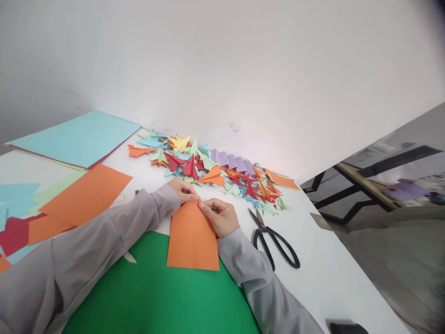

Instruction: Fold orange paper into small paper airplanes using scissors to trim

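Note:
An orange sheet of paper [193, 239] with a lengthwise crease lies over a green sheet [156, 283]. My left hand [184, 190] pinches the orange sheet's far edge near its middle. Close beside it, my right hand [220, 215] grips the same far edge, thumb on top and fingers curled. The fingertips of both hands nearly meet there, and they partly hide the far corners of the paper. The near edge of the sheet lies flat and uncovered.
Folded paper planes [191, 164] in several colours pile up along the wall. Black-handled scissors [274, 239] lie partly open to the right. Large blue sheets [76, 137] are stacked at the back left, with loose orange paper [86, 195] nearer. A purple pleated paper [232, 162] stands among the planes.

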